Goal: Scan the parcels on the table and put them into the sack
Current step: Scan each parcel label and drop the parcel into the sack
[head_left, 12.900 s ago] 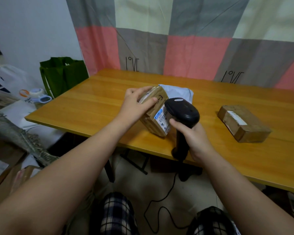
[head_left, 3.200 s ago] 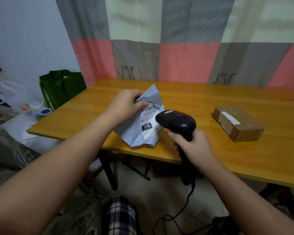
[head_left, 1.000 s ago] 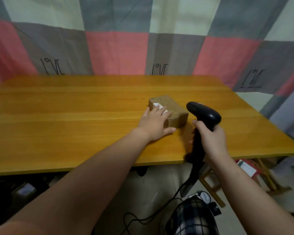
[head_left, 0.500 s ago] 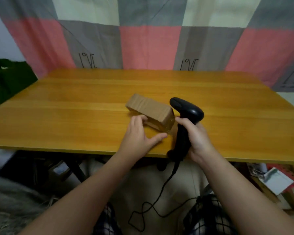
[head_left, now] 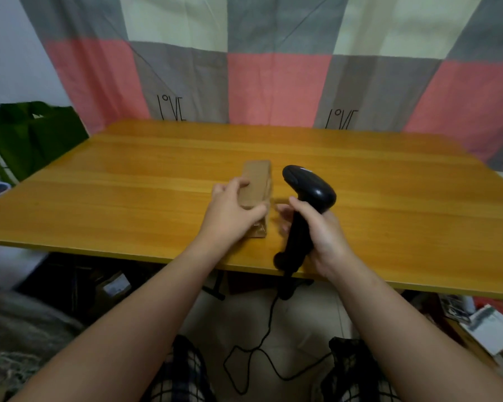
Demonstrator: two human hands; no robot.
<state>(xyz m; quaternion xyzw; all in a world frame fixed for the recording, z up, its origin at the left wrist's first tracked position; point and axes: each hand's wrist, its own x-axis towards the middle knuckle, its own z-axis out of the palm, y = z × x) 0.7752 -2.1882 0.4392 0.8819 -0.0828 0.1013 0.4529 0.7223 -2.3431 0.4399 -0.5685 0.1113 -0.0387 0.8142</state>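
A brown cardboard parcel [head_left: 256, 181] stands tipped up on edge near the front of the wooden table [head_left: 128, 175]. My left hand [head_left: 233, 213] grips its near end, fingers over the top and thumb across the right side. My right hand [head_left: 317, 230] holds a black barcode scanner [head_left: 305, 204] by its handle just right of the parcel, head pointing away and left. The scanner's cable [head_left: 262, 343] hangs to the floor. A woven sack [head_left: 15, 329] lies at the lower left, blurred.
A green bag [head_left: 32, 134] stands left of the table. A checked curtain [head_left: 273, 68] hangs behind it. Boxes and papers [head_left: 488, 323] clutter the floor at the right and under the table. My plaid-trousered knees [head_left: 180, 372] are below.
My left hand has turned the parcel so it stands lengthwise on edge and pulled it closer to the front. The view has swung slightly left, and the scanner has stayed beside the parcel.
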